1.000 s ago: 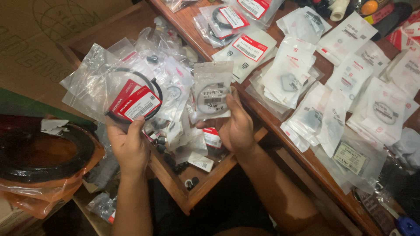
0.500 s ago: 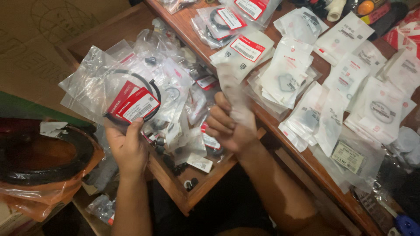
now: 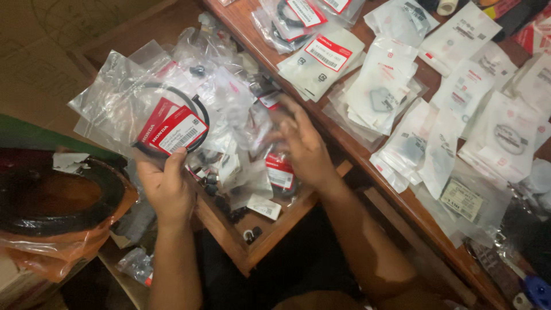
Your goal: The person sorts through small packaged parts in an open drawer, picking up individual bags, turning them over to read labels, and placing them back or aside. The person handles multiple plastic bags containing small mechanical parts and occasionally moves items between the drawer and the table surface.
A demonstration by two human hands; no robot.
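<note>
Sorting bagged spare parts in wooden drawer (image 3: 270,244).
Left hand (image 3: 166,186) fingers clamped on bagged black O-ring (image 3: 172,123); right hand (image 3: 304,146) fingers apart, blurred, over packet pile (image 3: 241,109).

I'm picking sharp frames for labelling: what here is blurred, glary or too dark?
Head view: the right hand is motion-blurred over the drawer; the left hand and its bag with a black ring are fairly sharp; the clear bags catch patchy glare; the lower middle, under the drawer, is in deep shadow.
</note>
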